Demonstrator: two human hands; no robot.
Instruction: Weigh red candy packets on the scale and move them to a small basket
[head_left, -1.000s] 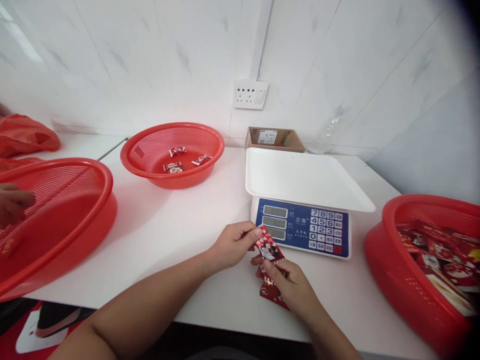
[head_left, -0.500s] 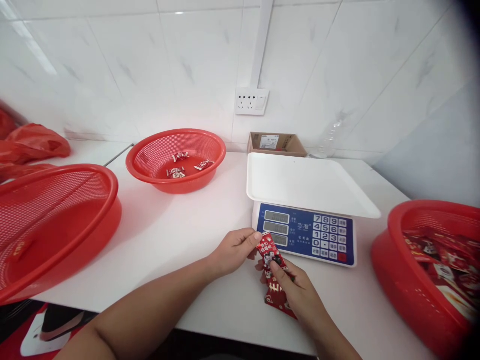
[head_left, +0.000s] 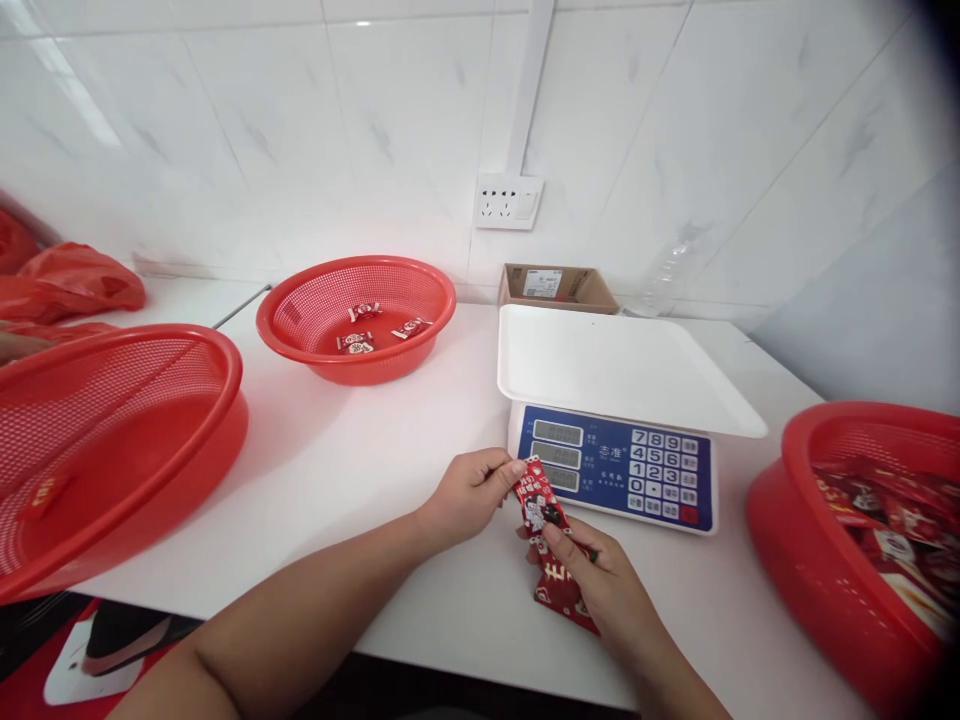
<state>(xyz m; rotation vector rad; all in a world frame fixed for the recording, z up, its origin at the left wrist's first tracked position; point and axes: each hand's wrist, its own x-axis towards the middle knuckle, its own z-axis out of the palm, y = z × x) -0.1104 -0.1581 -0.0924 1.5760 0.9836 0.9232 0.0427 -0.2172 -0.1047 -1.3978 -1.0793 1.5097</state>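
Note:
Just in front of the scale, a red printed packet [head_left: 534, 495] with a cartoon figure and white lettering is held between both hands. My left hand [head_left: 474, 492] is closed, thumb and finger pinching its upper corner. My right hand [head_left: 604, 572] grips it lower down, thumb across the front. Below that thumb, a dark red part with gold lettering [head_left: 559, 580] shows; whether it is a second packet I cannot tell. The electronic scale [head_left: 615, 470] has a blue keypad and a bare white pan [head_left: 615, 360].
A red basin [head_left: 814, 530] full of red packets stands at right. A red mesh basket [head_left: 360, 368] holds several wrapped candies; another basket [head_left: 225, 400] is at left. Behind are a cardboard box [head_left: 559, 290], plastic bottle [head_left: 664, 275] and red bags [head_left: 82, 280]. Part of someone's hand [head_left: 13, 346] shows at left.
The view has shifted slightly. Both my hands keep their hold on the red packet, its cartoon figure now plainer. Part of another person's hand has appeared at the left edge.

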